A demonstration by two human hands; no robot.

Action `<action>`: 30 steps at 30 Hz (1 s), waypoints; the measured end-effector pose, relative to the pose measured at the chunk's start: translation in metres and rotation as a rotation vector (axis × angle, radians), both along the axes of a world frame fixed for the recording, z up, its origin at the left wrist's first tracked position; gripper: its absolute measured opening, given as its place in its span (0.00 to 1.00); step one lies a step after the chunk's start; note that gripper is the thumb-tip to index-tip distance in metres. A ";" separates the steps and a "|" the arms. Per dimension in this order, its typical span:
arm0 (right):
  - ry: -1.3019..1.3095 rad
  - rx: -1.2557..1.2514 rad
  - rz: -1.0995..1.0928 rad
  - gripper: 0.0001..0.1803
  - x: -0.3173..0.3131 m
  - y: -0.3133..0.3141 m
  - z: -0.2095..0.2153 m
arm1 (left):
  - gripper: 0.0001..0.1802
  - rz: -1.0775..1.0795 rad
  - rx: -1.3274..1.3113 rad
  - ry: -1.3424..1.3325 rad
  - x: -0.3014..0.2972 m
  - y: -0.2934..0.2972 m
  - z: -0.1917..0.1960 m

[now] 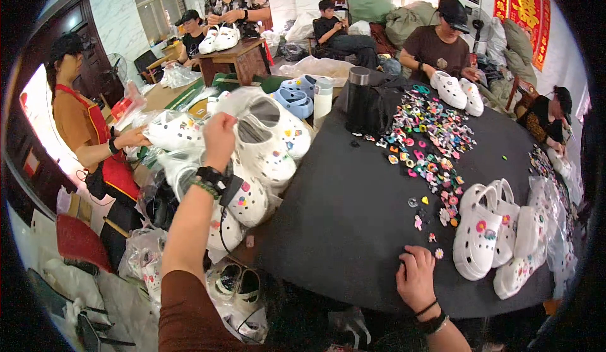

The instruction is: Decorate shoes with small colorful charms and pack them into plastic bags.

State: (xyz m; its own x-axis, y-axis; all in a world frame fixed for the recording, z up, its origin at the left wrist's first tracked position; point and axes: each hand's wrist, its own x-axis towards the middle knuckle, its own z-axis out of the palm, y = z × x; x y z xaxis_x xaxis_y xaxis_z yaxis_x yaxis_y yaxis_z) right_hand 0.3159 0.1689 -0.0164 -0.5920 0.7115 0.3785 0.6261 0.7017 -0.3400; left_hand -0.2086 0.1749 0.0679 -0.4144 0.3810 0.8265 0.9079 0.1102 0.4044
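My left hand (219,140) reaches out over a heap of white clogs, its fingers closed on the gathered top of a clear plastic bag (243,101). Directly beside it lies a pair of white clogs (268,140) decorated with colourful charms. On the near edge of the black table (315,226) rests my right hand (416,279), holding nothing, with its fingers loosely bent and apart. A small flower charm (439,253) lies just right of its fingertips. Farther right, white clogs with charms (478,232) stand on the tabletop.
Many loose shoe charms (429,128) spread across the far side of the table. A black tumbler (358,96), a white bottle (322,99) and blue clogs (293,99) stand near its left edge. Co-workers handle white clogs at left, behind and across the table.
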 end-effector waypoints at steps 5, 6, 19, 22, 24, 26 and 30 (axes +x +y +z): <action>0.073 0.103 -0.005 0.14 0.013 0.006 -0.014 | 0.06 -0.062 -0.003 -0.053 0.026 -0.040 0.066; 0.074 0.130 0.001 0.14 0.013 0.008 -0.013 | 0.07 -0.125 0.051 -0.049 0.028 -0.050 0.075; 0.639 0.064 0.552 0.30 -0.013 -0.033 0.163 | 0.08 -0.446 -0.179 -0.278 0.130 -0.129 0.160; 0.537 0.012 0.527 0.43 -0.002 -0.045 0.202 | 0.06 -0.528 -0.442 -0.335 0.203 -0.120 0.163; 0.477 -0.011 0.547 0.50 -0.003 -0.047 0.213 | 0.06 -0.643 -0.456 -0.404 0.241 -0.125 0.165; 0.385 -0.115 0.534 0.57 0.002 -0.053 0.225 | 0.06 -0.771 -0.463 -0.459 0.272 -0.126 0.165; 0.187 -0.182 0.347 0.64 0.028 -0.062 0.240 | 0.05 -0.984 -0.529 -0.411 0.333 -0.121 0.169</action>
State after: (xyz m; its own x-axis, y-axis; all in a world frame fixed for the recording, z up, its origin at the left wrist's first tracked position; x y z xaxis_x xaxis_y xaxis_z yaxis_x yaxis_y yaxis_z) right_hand 0.3436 0.1064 0.2231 -0.7412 0.5472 0.3889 0.2793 0.7781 -0.5626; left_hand 0.1246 0.0542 0.2370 0.0493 0.9375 0.3445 0.5089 -0.3203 0.7990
